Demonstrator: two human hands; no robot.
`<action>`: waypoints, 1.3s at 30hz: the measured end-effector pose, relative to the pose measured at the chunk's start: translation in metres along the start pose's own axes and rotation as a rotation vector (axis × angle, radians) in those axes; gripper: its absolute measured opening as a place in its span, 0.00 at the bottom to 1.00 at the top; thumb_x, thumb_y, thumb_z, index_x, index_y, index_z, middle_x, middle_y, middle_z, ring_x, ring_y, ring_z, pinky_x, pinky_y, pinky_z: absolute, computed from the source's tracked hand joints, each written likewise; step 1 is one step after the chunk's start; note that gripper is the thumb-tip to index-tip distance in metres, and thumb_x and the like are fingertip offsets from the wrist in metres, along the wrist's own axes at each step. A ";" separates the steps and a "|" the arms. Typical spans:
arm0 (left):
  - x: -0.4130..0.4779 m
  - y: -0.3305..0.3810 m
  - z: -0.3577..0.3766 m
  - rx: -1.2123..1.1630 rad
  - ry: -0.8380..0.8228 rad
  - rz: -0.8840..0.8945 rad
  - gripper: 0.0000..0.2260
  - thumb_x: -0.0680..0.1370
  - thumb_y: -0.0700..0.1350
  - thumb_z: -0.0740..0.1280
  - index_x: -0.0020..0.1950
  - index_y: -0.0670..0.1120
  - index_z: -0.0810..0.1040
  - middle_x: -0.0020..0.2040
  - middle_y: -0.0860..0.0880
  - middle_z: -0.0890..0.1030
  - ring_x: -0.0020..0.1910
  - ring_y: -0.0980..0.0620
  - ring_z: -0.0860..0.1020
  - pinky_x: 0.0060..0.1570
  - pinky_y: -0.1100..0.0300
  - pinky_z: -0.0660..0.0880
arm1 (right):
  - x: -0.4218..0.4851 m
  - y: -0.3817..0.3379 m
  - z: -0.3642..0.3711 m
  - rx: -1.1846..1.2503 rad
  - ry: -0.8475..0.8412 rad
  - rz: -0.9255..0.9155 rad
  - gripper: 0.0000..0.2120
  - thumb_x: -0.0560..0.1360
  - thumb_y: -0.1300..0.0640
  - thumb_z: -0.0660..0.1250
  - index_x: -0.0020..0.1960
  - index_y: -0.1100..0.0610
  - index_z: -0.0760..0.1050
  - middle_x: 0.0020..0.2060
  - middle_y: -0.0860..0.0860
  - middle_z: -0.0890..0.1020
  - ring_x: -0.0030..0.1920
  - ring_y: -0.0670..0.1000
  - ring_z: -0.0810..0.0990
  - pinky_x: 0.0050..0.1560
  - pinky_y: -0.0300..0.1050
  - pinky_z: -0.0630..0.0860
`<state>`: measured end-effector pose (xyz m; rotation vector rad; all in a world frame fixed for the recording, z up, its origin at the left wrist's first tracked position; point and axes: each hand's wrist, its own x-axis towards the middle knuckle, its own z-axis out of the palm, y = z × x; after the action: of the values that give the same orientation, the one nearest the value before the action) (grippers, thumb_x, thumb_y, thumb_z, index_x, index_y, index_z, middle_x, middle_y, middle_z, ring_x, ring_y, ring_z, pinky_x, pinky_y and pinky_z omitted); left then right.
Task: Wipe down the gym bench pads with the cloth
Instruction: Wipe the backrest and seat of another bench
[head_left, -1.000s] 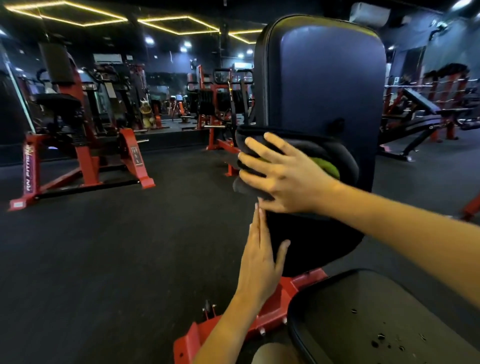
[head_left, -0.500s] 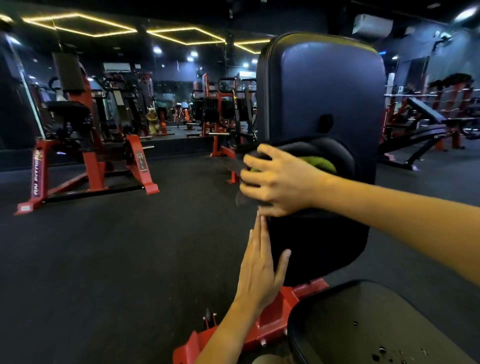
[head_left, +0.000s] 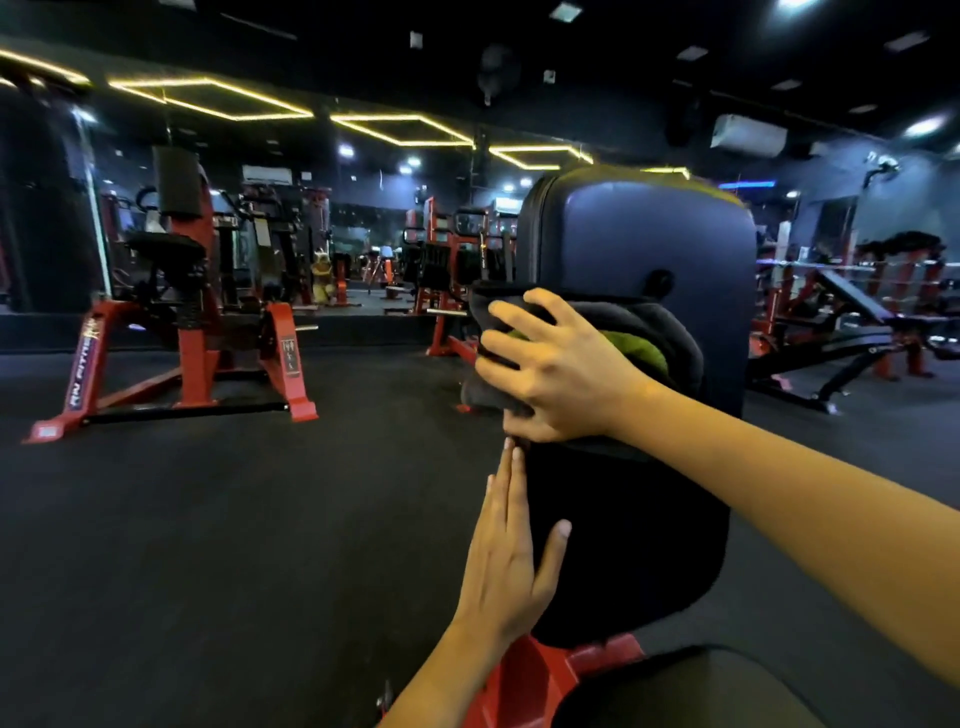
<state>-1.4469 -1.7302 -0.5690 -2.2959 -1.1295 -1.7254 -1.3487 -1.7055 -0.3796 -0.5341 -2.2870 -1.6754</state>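
Midway, cloth (head_left: 644, 348) under right hand (head_left: 563, 376), above left hand (head_left: 511, 564)

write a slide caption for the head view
Right hand presses a dark grey-and-green cloth on the upright black padded backrest; left hand rests flat on its edge.
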 end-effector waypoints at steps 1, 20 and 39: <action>0.013 0.002 -0.002 -0.014 0.008 0.021 0.31 0.80 0.60 0.52 0.75 0.59 0.35 0.76 0.62 0.39 0.75 0.62 0.44 0.73 0.60 0.47 | 0.007 0.014 -0.003 -0.018 0.011 0.030 0.22 0.66 0.44 0.66 0.52 0.59 0.80 0.51 0.56 0.81 0.60 0.62 0.76 0.60 0.59 0.70; 0.241 0.046 -0.073 0.060 0.047 0.152 0.30 0.76 0.57 0.54 0.76 0.48 0.56 0.75 0.54 0.60 0.72 0.63 0.54 0.66 0.78 0.46 | -0.012 0.185 -0.001 0.602 0.019 1.139 0.13 0.77 0.47 0.62 0.54 0.54 0.77 0.49 0.52 0.79 0.52 0.55 0.77 0.46 0.46 0.67; 0.291 0.103 -0.033 0.662 -0.045 0.407 0.23 0.74 0.54 0.53 0.55 0.41 0.79 0.48 0.45 0.82 0.47 0.46 0.80 0.55 0.52 0.74 | -0.035 0.201 0.013 0.678 0.060 1.020 0.12 0.76 0.45 0.62 0.54 0.51 0.76 0.51 0.49 0.79 0.54 0.53 0.75 0.54 0.50 0.72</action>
<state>-1.3831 -1.6707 -0.2707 -1.9617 -0.9551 -0.9681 -1.2295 -1.6438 -0.2250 -1.1554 -1.8082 -0.4055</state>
